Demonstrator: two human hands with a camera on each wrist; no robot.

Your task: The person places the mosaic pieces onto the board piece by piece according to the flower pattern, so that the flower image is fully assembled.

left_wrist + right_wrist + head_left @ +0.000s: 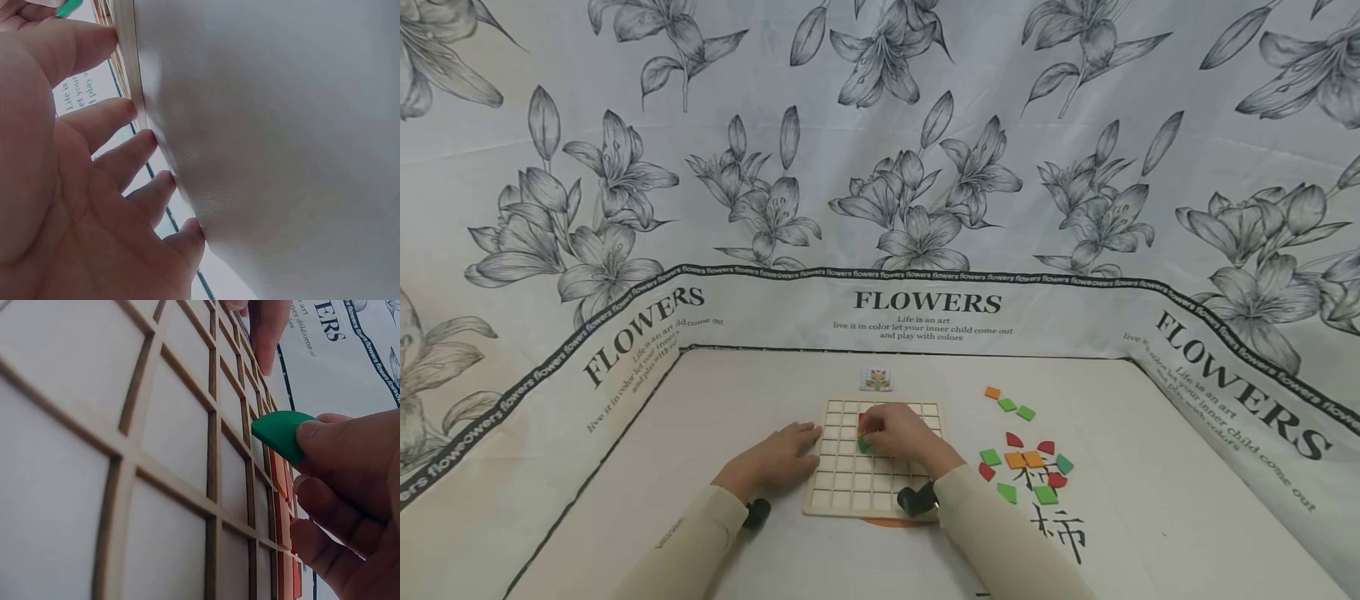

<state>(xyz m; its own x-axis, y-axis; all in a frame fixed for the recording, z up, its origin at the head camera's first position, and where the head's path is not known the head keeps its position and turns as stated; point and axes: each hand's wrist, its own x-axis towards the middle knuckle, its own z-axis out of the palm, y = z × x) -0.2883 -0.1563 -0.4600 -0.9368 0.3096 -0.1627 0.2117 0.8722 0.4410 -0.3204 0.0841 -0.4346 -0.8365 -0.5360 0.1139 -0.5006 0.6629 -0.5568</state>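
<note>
A wooden grid board (842, 502) with square cells lies in front of me. My right hand (901, 429) is over its upper middle, pinching a green quarter-round tile (280, 432) between thumb and fingers. In the right wrist view, the tile is tilted just above the grid bars. Orange tiles (280, 475) and red ones sit in cells beyond it, partly hidden by the right fingers. At the board's left side rests my left hand (778, 458), its spread fingers (119, 162) against the edge and the tabletop.
Behind the board lies a small pattern card (876, 380). To the right are loose tiles: several green ones (991, 457), orange ones (1015, 461) and red quarter-rounds (1014, 439). An orange print (898, 523) shows under the board's near edge. A flowered cloth (925, 208) surrounds the table.
</note>
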